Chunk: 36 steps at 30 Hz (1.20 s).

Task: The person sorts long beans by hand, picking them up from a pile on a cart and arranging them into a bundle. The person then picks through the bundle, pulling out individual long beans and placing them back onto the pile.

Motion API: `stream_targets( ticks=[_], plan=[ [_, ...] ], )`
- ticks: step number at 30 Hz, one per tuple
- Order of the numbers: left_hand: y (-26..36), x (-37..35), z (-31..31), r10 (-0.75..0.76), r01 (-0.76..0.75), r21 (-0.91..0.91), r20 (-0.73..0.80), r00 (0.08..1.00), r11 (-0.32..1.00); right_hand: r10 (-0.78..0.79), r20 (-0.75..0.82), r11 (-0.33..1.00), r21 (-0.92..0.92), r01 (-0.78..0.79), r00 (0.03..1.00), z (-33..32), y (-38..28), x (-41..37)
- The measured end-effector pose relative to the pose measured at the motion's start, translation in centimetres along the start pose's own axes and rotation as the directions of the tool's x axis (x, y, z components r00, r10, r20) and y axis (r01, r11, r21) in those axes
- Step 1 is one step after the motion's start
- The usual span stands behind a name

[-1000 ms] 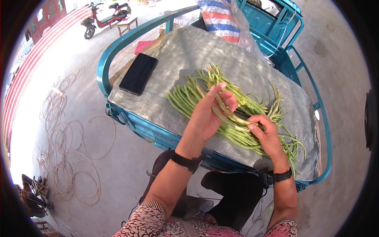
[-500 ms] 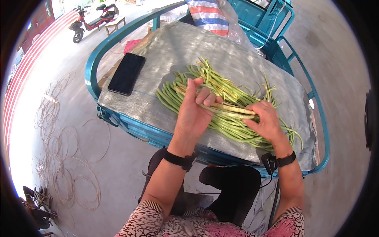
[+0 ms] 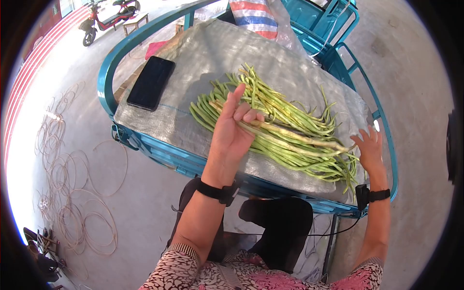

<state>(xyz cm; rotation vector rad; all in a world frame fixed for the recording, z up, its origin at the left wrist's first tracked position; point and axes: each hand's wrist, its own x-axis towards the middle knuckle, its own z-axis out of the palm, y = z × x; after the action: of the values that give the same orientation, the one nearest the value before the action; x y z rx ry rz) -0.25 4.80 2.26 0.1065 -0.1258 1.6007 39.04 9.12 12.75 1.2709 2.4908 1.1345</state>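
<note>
My left hand (image 3: pixel 234 126) is closed round the near ends of a few pale, yellowish long beans (image 3: pixel 302 136), its index finger pointing up. These beans stretch to the right over a pile of greener long beans (image 3: pixel 285 157). Off their far ends, my right hand (image 3: pixel 370 151) has its fingers spread, with the thumb side close to the bean tips. Behind the held beans lies a second bunch of yellow-green long beans (image 3: pixel 275 102). Both bunches rest on a grey woven sheet (image 3: pixel 193 58).
A black phone (image 3: pixel 151 83) lies at the sheet's left. Blue metal rails (image 3: pixel 107 72) border the cart bed. A striped bag (image 3: pixel 254 19) stands at the back. Coils of thin wire (image 3: pixel 72 208) and a red scooter (image 3: pixel 108 20) are on the floor to the left.
My right hand has slid off to the right along the held beans and opened, leaving them stretched out straight. My left hand keeps its hold. The view has shifted slightly.
</note>
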Motion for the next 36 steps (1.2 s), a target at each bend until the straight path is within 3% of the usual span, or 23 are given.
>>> stream_targets(
  ticks=[1,4,7,10,12,15,18,21,24,27,30,36],
  plan=[
    [0.0,0.0,0.1,0.020,-0.016,0.075,-0.049,0.999,0.997,-0.042,0.093,0.998,-0.052,0.047,0.995,0.4,-0.1,-0.7],
    [-0.2,0.0,0.2,0.032,-0.014,0.142,-0.132,0.991,0.990,0.061,0.156,0.934,0.341,-0.111,0.986,-1.0,-2.1,3.3],
    [-0.3,-0.1,2.1,0.060,0.010,0.254,-0.265,0.962,0.967,0.006,0.046,0.777,0.628,-0.033,0.999,-4.9,-8.1,9.6],
    [0.0,-0.1,1.7,0.059,0.006,0.242,-0.259,0.964,0.970,0.034,-0.121,0.599,0.797,0.076,0.992,-4.6,-13.1,14.2],
    [0.3,-0.1,0.6,0.027,0.011,0.186,-0.201,0.979,0.983,0.139,-0.097,0.615,0.788,-0.009,0.986,-3.2,-16.0,17.3],
    [0.7,0.0,-1.2,-0.020,0.034,0.120,-0.117,0.993,0.992,0.222,0.151,0.543,0.801,-0.251,0.963,-3.7,-18.1,20.6],
    [0.8,0.1,-1.3,-0.034,0.045,0.113,-0.100,0.994,0.993,0.185,0.292,0.628,0.699,-0.342,0.938,-5.9,-18.9,21.7],
    [0.9,0.2,-1.4,-0.060,0.065,0.097,-0.054,0.997,0.993,0.183,0.198,0.718,0.642,-0.268,0.963,-5.2,-19.9,21.7],
    [0.9,-0.1,-1.0,-0.051,0.064,0.122,-0.103,0.993,0.991,0.156,0.195,0.672,0.698,-0.249,0.968,-5.8,-19.7,20.8],
    [0.5,-0.1,-0.4,0.003,0.033,0.187,-0.190,0.982,0.982,0.281,0.143,0.499,0.823,-0.272,0.949,-4.8,-19.0,20.0],
    [0.0,-0.3,0.8,0.057,-0.001,0.287,-0.186,0.981,0.958,0.264,0.100,0.183,0.971,-0.152,0.959,-3.7,-17.7,18.6],
    [-0.7,-0.4,1.2,0.065,0.024,0.403,-0.205,0.977,0.915,0.174,0.081,-0.038,0.996,-0.075,0.981,-6.3,-18.0,15.5]
  ],
)
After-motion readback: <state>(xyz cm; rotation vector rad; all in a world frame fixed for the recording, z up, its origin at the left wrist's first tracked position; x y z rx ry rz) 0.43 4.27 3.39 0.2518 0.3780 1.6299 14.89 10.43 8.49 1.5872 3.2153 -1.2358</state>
